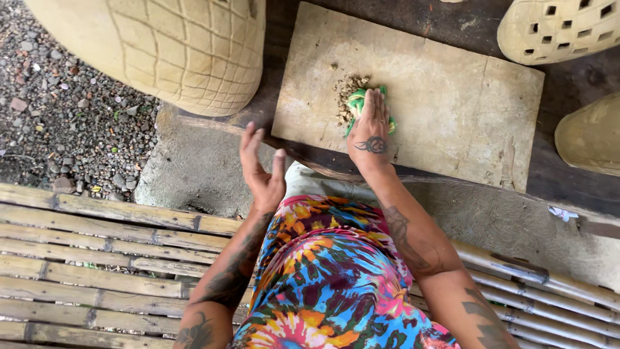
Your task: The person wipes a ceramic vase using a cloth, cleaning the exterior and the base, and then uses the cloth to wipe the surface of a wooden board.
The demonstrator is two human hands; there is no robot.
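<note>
You have a large cream woven-pattern pot [174, 45] at the upper left, its base overlapping the dark bench's [568, 174] left end. At the bench's far right corner sits a pale perforated vessel [558, 26], and a plain cream pot [591, 136] leans in at the right edge. Grey gravel [64, 116] spreads to your left. Below it runs a bamboo-slat seat [97, 271], and a concrete base [194, 174] lies under the bench
</note>
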